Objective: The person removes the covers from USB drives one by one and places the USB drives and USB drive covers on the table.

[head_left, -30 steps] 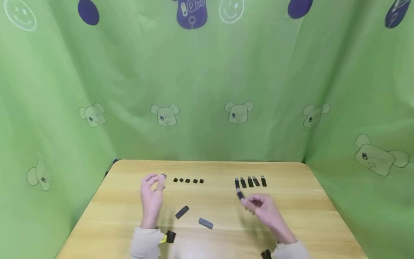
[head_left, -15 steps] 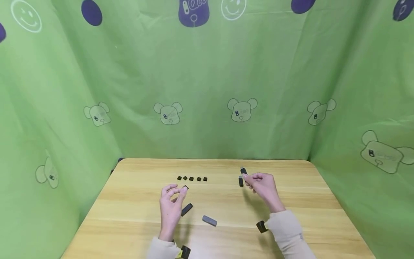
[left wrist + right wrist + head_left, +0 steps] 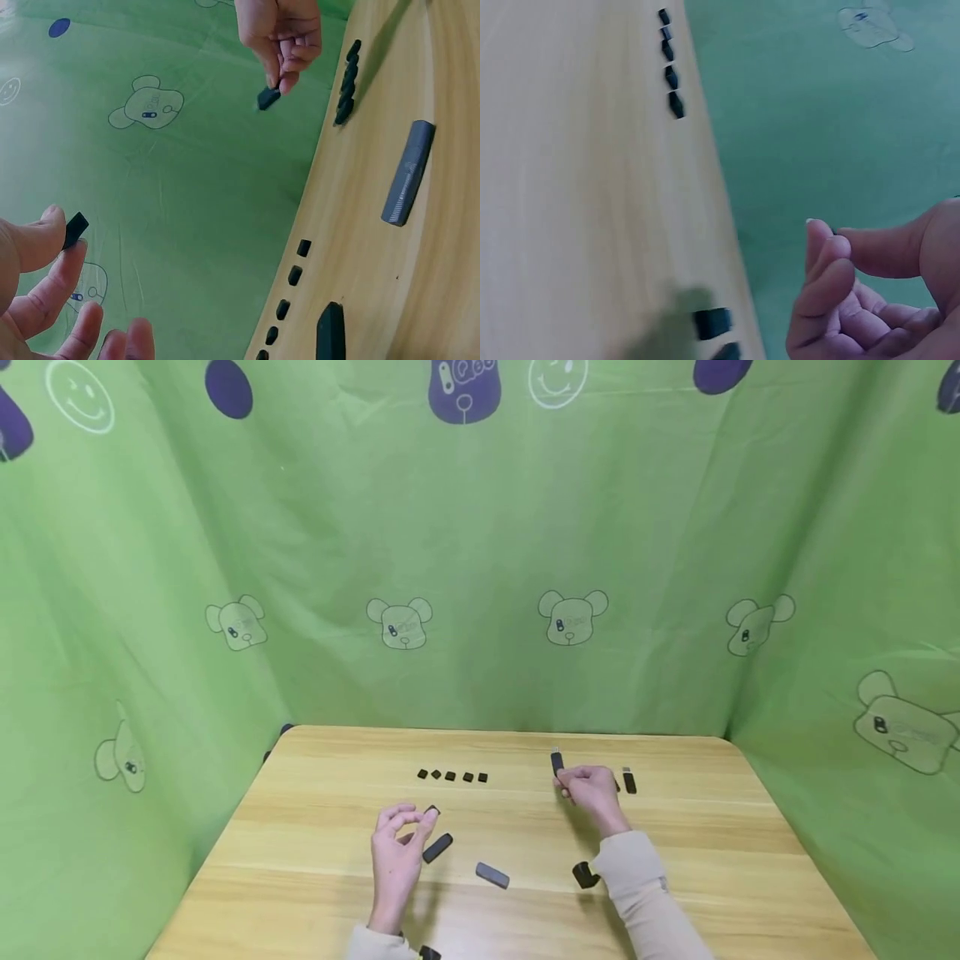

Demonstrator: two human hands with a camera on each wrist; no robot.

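Note:
My left hand (image 3: 396, 864) pinches a small black USB stick cap (image 3: 76, 229) between thumb and forefinger, above the table beside a dark capped stick (image 3: 438, 848). The right hand (image 3: 590, 793) pinches an uncapped black USB stick (image 3: 557, 762) by its rear end, its metal plug pointing away toward the curtain. In the left wrist view this stick hangs from thumb and fingertips; in the right wrist view the fingers hide nearly all of it. Behind the right hand lies a row of uncapped sticks, mostly hidden, with one black stick (image 3: 629, 781) showing at its right end.
Several black caps (image 3: 450, 776) lie in a row left of the middle, near the far edge. A grey USB stick (image 3: 492, 875) rests nearer the front. Green printed curtain (image 3: 480, 677) surrounds the wooden table (image 3: 337, 752) at back and sides.
The left hand has come right and nearer with the cap. My right hand has carried its stick farther back, then slightly left, over the row of sticks. The head view has shifted a little.

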